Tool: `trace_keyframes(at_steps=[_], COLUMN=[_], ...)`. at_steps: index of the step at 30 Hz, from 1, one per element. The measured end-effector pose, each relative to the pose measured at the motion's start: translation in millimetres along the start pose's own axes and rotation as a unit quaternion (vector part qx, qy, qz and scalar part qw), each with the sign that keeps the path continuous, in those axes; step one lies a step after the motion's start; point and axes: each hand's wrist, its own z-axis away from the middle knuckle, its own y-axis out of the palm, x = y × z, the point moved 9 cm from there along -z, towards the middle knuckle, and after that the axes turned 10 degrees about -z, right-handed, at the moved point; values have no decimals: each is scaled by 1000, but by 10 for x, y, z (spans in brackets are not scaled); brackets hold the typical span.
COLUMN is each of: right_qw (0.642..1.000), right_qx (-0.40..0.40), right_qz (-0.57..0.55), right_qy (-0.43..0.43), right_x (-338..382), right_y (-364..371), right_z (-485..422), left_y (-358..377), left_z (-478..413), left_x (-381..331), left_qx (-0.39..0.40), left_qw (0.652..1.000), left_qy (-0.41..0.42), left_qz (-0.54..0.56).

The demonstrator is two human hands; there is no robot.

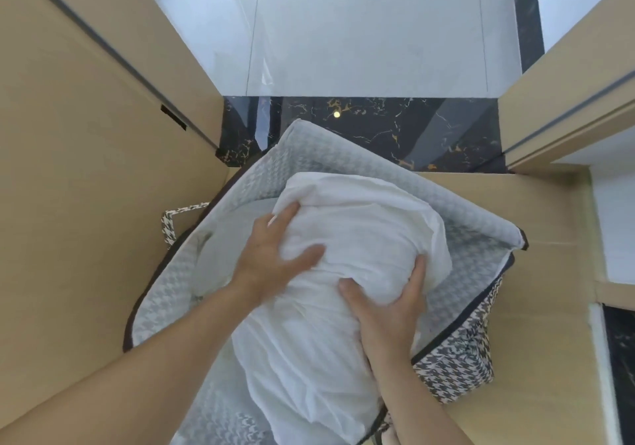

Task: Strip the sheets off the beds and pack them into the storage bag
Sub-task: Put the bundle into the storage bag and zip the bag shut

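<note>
A bundle of white sheets (347, 238) lies in the open mouth of a houndstooth storage bag (457, 358) with a pale lining, standing on a tan surface. My left hand (271, 255) lies on the bundle's left side, fingers and thumb spread and curling into the cloth. At the bundle's lower right, my right hand (388, 307) grips a fold of it, thumb on top and fingers tucked under the edge. More white cloth (223, 238) sits lower in the bag at the left.
Tan panels (86, 169) rise on the left and on the right (567, 101). Beyond the bag runs a strip of black marble floor (378, 125), then pale glossy floor tiles (360, 32). A bag handle (171, 221) sticks out at the left.
</note>
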Motion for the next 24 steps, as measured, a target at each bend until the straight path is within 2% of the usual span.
trace_keyframes(at_steps=[2, 4, 8, 10, 12, 15, 17, 20, 24], right_qw=[997, 983, 946, 931, 911, 870, 860, 858, 846], right_qx=[30, 76, 149, 159, 165, 149, 127, 97, 77], right_qz=[65, 164, 265, 303, 365, 470, 494, 503, 527], right_qy=[12, 38, 112, 124, 102, 5, -26, -35, -19], right_x=[-65, -205, -457, -453, -375, -134, 21, 212, 324], right_y=[227, 427, 479, 361, 261, 211, 171, 67, -90], right_z=[-134, -206, -292, -341, -354, -325, -361, -459, -538], left_y=[-8, 55, 520, 602, 485, 107, -201, -526, -518], left_z=[-157, -168, 81, 145, 95, -37, -206, -512, -616], left_x=[157, 252, 270, 219, 21, -351, -416, -236, 40], left_qx=[-11, -9, 96, 117, 68, -75, -137, -127, -66], left_qw=[994, 973, 942, 917, 885, 836, 819, 827, 881], left_qy=[-46, -79, -7, 28, 74, 151, 144, 37, -46], left_qz=[-94, -216, -323, -380, -455, -522, -539, -547, -466])
